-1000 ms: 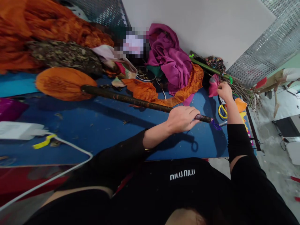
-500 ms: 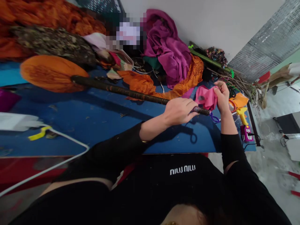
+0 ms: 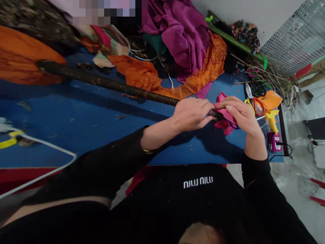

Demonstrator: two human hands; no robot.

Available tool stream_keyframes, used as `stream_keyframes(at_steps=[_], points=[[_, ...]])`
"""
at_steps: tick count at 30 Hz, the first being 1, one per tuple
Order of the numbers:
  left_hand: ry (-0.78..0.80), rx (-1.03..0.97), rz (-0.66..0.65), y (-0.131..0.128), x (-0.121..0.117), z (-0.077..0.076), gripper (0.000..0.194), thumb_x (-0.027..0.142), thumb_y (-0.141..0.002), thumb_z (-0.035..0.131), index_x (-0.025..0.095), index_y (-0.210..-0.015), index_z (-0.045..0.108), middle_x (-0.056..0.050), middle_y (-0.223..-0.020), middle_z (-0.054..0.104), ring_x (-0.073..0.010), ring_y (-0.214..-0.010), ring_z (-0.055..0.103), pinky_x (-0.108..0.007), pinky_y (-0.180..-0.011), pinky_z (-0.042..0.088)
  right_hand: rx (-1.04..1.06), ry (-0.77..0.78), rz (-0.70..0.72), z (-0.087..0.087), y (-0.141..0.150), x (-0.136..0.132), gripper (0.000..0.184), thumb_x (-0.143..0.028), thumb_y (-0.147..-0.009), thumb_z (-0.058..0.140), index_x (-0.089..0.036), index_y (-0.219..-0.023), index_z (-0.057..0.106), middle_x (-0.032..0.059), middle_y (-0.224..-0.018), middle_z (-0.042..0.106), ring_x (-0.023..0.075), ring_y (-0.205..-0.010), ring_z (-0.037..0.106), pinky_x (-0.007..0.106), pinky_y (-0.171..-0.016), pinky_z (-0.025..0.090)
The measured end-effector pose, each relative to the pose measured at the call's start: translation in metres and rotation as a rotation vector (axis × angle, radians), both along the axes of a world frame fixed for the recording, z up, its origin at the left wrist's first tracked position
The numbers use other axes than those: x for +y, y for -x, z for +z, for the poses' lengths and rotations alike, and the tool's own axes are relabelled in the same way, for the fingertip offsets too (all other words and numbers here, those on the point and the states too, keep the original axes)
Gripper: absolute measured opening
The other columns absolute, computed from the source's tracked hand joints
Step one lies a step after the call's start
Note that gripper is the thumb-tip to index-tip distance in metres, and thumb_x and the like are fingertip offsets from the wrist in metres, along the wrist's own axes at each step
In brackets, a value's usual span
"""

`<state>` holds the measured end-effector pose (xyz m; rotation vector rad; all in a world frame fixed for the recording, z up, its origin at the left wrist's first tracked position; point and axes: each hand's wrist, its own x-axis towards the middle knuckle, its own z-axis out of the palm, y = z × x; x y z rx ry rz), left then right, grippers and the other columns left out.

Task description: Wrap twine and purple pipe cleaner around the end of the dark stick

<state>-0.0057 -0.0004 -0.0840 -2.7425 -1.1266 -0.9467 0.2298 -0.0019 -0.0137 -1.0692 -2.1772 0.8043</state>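
Note:
A long dark stick (image 3: 109,83) lies across the blue table (image 3: 101,118), its far end joined to an orange fan-shaped piece (image 3: 20,61). My left hand (image 3: 191,113) is closed around the stick close to its near end. My right hand (image 3: 238,113) is closed on a pink cloth (image 3: 223,115) and presses it over the stick's tip, right beside my left hand. A small purple loop shows under the cloth.
Purple cloth (image 3: 182,37) and orange cloth (image 3: 152,76) are heaped at the back. Scissors (image 3: 255,100), a yellow glue gun (image 3: 271,118), a green rod (image 3: 236,40) and dry twigs (image 3: 274,81) lie at the right end. A white cable (image 3: 50,149) runs at the left.
My right hand has brought the pink cloth from the right end of the table down onto the stick's tip. The left hand kept its grip; the view tilted downward.

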Motion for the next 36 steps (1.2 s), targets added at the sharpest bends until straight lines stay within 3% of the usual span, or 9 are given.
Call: stream_keyframes(at_steps=[4, 8, 13, 19, 21, 25, 28, 31, 36], points=[[-0.041, 0.023, 0.017, -0.001, 0.0, -0.001, 0.028, 0.04, -0.104, 0.063, 0.016, -0.104, 0.078, -0.01, -0.092, 0.081, -0.0291, -0.087, 0.079, -0.036, -0.068, 0.052, -0.048, -0.017, -0.084, -0.007, 0.004, -0.006, 0.026, -0.032, -0.094, 0.079, -0.026, -0.119, 0.083, 0.003, -0.11, 0.082, 0.0205, -0.102, 0.074, 0.038, -0.097, 0.062], [-0.067, 0.006, 0.005, -0.003, 0.001, -0.003, 0.027, 0.037, -0.104, 0.06, 0.017, -0.103, 0.078, -0.009, -0.089, 0.08, -0.0284, -0.083, 0.079, -0.036, -0.066, 0.051, -0.142, -0.113, -0.182, -0.013, 0.012, -0.01, 0.011, -0.019, -0.09, 0.079, -0.025, -0.099, 0.084, 0.0018, -0.097, 0.071, 0.0186, -0.094, 0.068, 0.034, -0.087, 0.058], [-0.045, -0.009, 0.013, -0.003, 0.002, -0.005, 0.027, 0.034, -0.102, 0.06, 0.017, -0.106, 0.08, -0.01, -0.094, 0.082, -0.0298, -0.087, 0.08, -0.037, -0.069, 0.054, -0.176, -0.278, -0.192, -0.019, 0.022, -0.012, 0.017, -0.015, -0.096, 0.068, -0.024, -0.084, 0.075, 0.0012, -0.09, 0.062, 0.0165, -0.084, 0.059, 0.032, -0.075, 0.051], [0.044, -0.01, 0.047, 0.001, 0.005, -0.001, 0.031, 0.04, -0.102, 0.062, 0.017, -0.113, 0.081, -0.01, -0.096, 0.083, -0.03, -0.089, 0.08, -0.036, -0.068, 0.053, -0.316, -0.553, -0.199, -0.035, 0.03, -0.013, 0.025, -0.024, -0.107, 0.053, -0.023, -0.089, 0.07, 0.0078, -0.099, 0.066, 0.0214, -0.09, 0.061, 0.038, -0.082, 0.053], [0.02, -0.003, 0.054, 0.002, 0.005, 0.001, 0.031, 0.041, -0.103, 0.062, 0.018, -0.111, 0.08, -0.009, -0.096, 0.083, -0.0284, -0.088, 0.08, -0.036, -0.068, 0.052, -0.227, -0.525, -0.248, -0.035, 0.025, -0.009, 0.024, -0.032, -0.11, 0.054, -0.024, -0.094, 0.07, 0.0072, -0.099, 0.066, 0.0217, -0.093, 0.064, 0.039, -0.084, 0.055], [-0.02, -0.022, 0.064, 0.002, 0.003, 0.005, 0.029, 0.043, -0.104, 0.066, 0.019, -0.111, 0.081, -0.008, -0.094, 0.081, -0.0272, -0.087, 0.079, -0.035, -0.07, 0.052, 0.118, -0.272, -0.432, -0.029, 0.008, 0.005, 0.032, -0.049, -0.112, 0.051, -0.026, -0.095, 0.066, 0.0037, -0.095, 0.066, 0.0197, -0.091, 0.066, 0.039, -0.089, 0.059], [-0.02, -0.046, 0.053, 0.002, 0.002, 0.005, 0.03, 0.044, -0.103, 0.068, 0.018, -0.112, 0.081, -0.009, -0.093, 0.08, -0.0281, -0.089, 0.079, -0.036, -0.072, 0.053, 0.191, -0.187, -0.521, -0.025, 0.003, 0.011, 0.032, -0.052, -0.11, 0.056, -0.027, -0.093, 0.066, 0.0017, -0.088, 0.067, 0.0182, -0.085, 0.064, 0.038, -0.087, 0.059], [0.011, -0.058, 0.045, 0.003, 0.002, 0.004, 0.03, 0.043, -0.104, 0.068, 0.019, -0.113, 0.081, -0.01, -0.095, 0.081, -0.0292, -0.092, 0.079, -0.036, -0.075, 0.054, 0.142, -0.22, -0.424, -0.023, 0.011, 0.006, 0.025, -0.044, -0.107, 0.063, -0.026, -0.091, 0.071, -0.0004, -0.084, 0.068, 0.0167, -0.081, 0.064, 0.035, -0.081, 0.057], [0.003, -0.04, 0.026, 0.003, 0.005, 0.001, 0.034, 0.046, -0.107, 0.062, 0.017, -0.11, 0.08, -0.01, -0.094, 0.082, -0.0279, -0.088, 0.08, -0.035, -0.069, 0.053, -0.063, -0.347, -0.181, -0.019, 0.022, -0.013, 0.006, -0.03, -0.101, 0.074, -0.028, -0.1, 0.08, 0.0027, -0.098, 0.074, 0.0212, -0.097, 0.071, 0.039, -0.089, 0.06]])
